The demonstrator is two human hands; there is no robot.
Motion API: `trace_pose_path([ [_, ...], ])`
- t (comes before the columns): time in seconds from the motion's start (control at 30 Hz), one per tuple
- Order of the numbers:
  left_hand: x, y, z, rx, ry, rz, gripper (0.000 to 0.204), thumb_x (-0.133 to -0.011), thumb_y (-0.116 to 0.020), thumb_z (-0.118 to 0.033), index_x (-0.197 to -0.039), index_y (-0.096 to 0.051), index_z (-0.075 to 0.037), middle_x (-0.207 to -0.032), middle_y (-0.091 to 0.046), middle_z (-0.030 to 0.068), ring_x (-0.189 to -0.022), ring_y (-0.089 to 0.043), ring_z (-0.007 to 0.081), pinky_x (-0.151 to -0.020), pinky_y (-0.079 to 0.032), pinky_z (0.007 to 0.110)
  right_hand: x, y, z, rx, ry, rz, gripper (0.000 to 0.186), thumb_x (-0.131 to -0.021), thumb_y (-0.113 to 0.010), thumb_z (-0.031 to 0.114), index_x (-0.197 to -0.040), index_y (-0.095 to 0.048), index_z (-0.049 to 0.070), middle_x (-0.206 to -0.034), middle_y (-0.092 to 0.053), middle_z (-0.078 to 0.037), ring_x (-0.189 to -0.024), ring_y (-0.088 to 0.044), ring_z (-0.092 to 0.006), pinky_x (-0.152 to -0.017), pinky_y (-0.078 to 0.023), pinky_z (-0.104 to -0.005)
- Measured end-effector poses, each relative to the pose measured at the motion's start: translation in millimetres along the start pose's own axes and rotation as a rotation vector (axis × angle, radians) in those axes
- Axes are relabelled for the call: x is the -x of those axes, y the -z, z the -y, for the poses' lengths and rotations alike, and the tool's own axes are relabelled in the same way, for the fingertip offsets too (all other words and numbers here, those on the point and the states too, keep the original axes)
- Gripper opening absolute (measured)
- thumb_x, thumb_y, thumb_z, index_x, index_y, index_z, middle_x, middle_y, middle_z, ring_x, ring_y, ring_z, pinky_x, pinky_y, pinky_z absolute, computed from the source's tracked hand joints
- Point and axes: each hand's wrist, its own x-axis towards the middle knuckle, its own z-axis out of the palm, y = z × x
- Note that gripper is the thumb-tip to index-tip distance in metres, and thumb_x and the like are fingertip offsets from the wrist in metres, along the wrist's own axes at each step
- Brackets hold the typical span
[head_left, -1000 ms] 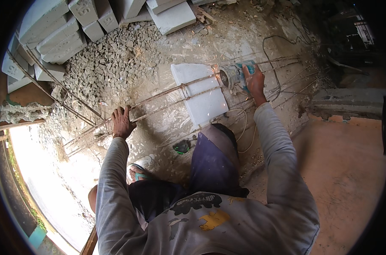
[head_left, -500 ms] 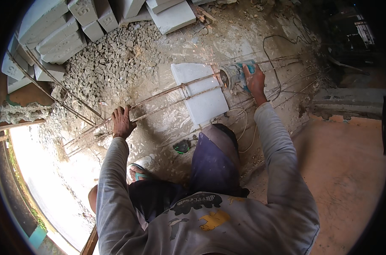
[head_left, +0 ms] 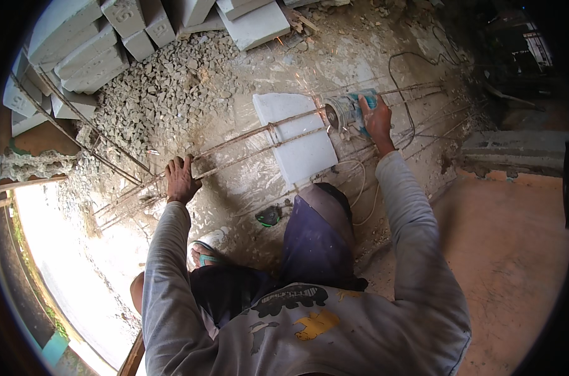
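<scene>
My right hand (head_left: 376, 124) is closed round the teal body of an angle grinder (head_left: 342, 114). Its disc meets the upper of two joined steel rebars (head_left: 234, 141), and thin orange sparks fly up and away from that spot. The rebars lie across a white block (head_left: 308, 158) on the ground, just left of the disc. Farther left, my left hand (head_left: 181, 180) rests over the same rebars, fingers bent round them. The undersides of those fingers are hidden. A knee shows just below the block.
Gravel (head_left: 165, 94) is heaped at upper left beside stacked grey concrete blocks (head_left: 93, 56). More rebars (head_left: 77, 144) slant in from the left. A dark cable (head_left: 410, 116) loops behind my right hand. A small black-and-green object (head_left: 268, 216) lies near my sandalled foot (head_left: 203, 254).
Both hands stay nearly where they were, with the grinder at the same place on the rebar. The spray of sparks has changed shape and reaches farther up.
</scene>
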Motion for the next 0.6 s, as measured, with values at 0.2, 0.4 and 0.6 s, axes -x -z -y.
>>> trace_pose_path([
  [0.2,-1.5,0.2,0.0,-0.006,0.013,0.031,0.093,-0.068,-0.091,-0.029,-0.148,-0.046,-0.013,-0.133,-0.048,0.0189,-0.130,-0.046,0.0389,-0.115,-0.034,0.054,1.2,-0.4,-3.7,-0.063,-0.015,0.006,0.047,-0.097,-0.079,0.038,-0.113,-0.071,-0.005,-0.096,-0.074,-0.032,-0.095,-0.072,-0.0529,-0.082,-0.056,-0.0546],
  [0.4,-0.6,-2.4,2.0,-0.031,0.015,0.031,0.098,-0.069,-0.092,-0.031,-0.152,-0.043,-0.012,-0.135,-0.048,0.0192,-0.132,-0.045,0.0392,-0.116,-0.034,0.054,0.6,-1.6,-2.9,-0.095,-0.020,0.013,0.046,-0.097,-0.079,0.039,-0.113,-0.071,-0.004,-0.098,-0.075,-0.031,-0.096,-0.071,-0.0532,-0.082,-0.056,-0.0546],
  [0.6,-2.1,1.1,-1.2,-0.042,0.018,0.039,0.097,-0.069,-0.091,-0.029,-0.151,-0.043,-0.012,-0.131,-0.048,0.0188,-0.128,-0.046,0.0387,-0.113,-0.035,0.052,-1.0,-1.7,-7.0,-0.059,-0.016,0.029,0.046,-0.096,-0.079,0.037,-0.113,-0.071,-0.004,-0.097,-0.074,-0.032,-0.096,-0.071,-0.0541,-0.082,-0.055,-0.0552],
])
